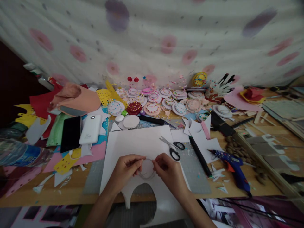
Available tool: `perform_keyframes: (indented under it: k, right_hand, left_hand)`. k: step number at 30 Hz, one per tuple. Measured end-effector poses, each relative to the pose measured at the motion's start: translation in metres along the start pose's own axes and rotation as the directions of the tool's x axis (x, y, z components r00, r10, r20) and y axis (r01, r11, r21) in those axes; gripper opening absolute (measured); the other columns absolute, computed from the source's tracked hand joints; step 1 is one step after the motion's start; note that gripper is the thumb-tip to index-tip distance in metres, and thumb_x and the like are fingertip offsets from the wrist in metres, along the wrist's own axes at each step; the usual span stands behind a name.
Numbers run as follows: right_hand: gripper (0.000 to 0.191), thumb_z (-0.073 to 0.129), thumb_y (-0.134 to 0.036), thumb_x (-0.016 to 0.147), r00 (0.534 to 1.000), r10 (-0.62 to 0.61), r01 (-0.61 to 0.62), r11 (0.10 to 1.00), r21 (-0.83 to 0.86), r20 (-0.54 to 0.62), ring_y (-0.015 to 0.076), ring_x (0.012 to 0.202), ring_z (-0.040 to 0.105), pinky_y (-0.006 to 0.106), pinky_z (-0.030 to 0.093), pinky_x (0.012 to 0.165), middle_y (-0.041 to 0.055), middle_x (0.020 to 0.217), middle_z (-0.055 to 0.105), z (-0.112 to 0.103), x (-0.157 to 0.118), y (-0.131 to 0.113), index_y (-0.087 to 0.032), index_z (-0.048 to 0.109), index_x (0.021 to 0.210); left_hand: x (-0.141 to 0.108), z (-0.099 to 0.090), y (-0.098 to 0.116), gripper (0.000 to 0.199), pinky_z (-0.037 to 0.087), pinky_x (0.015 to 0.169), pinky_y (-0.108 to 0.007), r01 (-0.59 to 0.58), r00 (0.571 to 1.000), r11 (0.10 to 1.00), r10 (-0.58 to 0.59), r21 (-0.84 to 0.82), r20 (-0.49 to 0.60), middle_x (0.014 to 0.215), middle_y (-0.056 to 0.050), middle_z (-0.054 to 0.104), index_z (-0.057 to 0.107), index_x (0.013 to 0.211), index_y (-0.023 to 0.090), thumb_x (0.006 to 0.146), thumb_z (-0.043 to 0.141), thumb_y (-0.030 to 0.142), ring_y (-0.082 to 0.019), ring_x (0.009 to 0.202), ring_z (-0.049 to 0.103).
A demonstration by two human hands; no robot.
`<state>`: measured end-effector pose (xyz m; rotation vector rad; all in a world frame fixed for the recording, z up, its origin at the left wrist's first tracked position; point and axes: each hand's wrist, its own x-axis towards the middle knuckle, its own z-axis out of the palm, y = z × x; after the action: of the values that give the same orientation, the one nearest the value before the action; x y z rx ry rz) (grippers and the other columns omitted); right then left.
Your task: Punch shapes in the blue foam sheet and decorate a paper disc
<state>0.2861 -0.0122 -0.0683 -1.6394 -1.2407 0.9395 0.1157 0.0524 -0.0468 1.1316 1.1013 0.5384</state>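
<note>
Ring over paper, near desk's front edge, left hand and right hand clamped on its two sides. Match your pinches, light and level; uneven pull could turn ring oval. Mind scissors just past your right hand, toward back edge. Hard to tell: wire or thread, strand count, whether ring touches paper. Your fingers hide grip points.

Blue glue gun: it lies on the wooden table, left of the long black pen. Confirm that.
Wrong side: the head view shows the blue glue gun right of the long black pen, not left. It does lie on the wooden table.
</note>
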Motion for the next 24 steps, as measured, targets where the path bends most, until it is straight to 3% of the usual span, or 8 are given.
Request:
perform_keyframes:
  k: [4, 12, 19, 24]
  right_hand:
    - [0.020, 0.055, -0.035, 0.089, 0.997, -0.065, 0.068, 0.992, -0.107, 0.030, 0.0100, 0.041, 0.054, 0.018, 0.036, 0.043, -0.0023, 0.050, 0.062, -0.001, 0.003, -0.005, -0.019, 0.058, 0.078]
    - [0.026, 0.055, -0.038, 0.090, 0.991, -0.101, 0.092, 0.991, -0.098, -0.085, 0.0094, 0.036, 0.051, 0.017, 0.036, 0.041, -0.0032, 0.045, 0.059, 0.014, 0.007, 0.005, -0.020, 0.057, 0.071]
    - [0.022, 0.056, -0.039, 0.090, 0.999, -0.051, 0.051, 0.997, 0.060, -0.003, 0.0100, 0.043, 0.055, 0.017, 0.042, 0.045, -0.0023, 0.052, 0.062, -0.004, 0.003, 0.000, -0.020, 0.059, 0.080]
    - [0.021, 0.059, -0.039, 0.089, 0.997, -0.056, 0.063, 0.990, 0.125, -0.056, 0.0093, 0.042, 0.054, 0.017, 0.041, 0.042, -0.0027, 0.052, 0.063, -0.012, 0.001, 0.002, -0.020, 0.059, 0.081]
  left_hand:
    - [-0.002, 0.000, 0.001, 0.030, 0.035, 0.048, -0.020, -0.003, 1.000, 1.000, 0.003, -0.007, 0.010, 0.059, 0.000, 0.059, 0.075, 0.094, 0.012, 0.076, 0.069, 0.034, -0.008, 0.050, 0.047]
    - [-0.004, -0.001, -0.003, 0.033, 0.038, 0.049, -0.020, 0.005, 1.000, 0.999, -0.005, -0.048, 0.003, 0.060, -0.001, 0.062, 0.074, 0.096, 0.012, 0.075, 0.072, 0.038, -0.009, 0.052, 0.050]
    - [-0.008, -0.014, 0.005, 0.033, 0.045, 0.061, -0.023, -0.071, 0.991, 0.988, 0.055, -0.135, -0.119, 0.079, -0.006, 0.069, 0.072, 0.100, 0.015, 0.080, 0.069, 0.041, -0.013, 0.067, 0.058]
    - [-0.013, -0.022, 0.011, 0.027, 0.043, 0.061, -0.022, -0.131, 0.991, 0.964, 0.129, -0.233, -0.025, 0.080, -0.003, 0.065, 0.070, 0.104, 0.019, 0.078, 0.072, 0.029, -0.011, 0.067, 0.055]
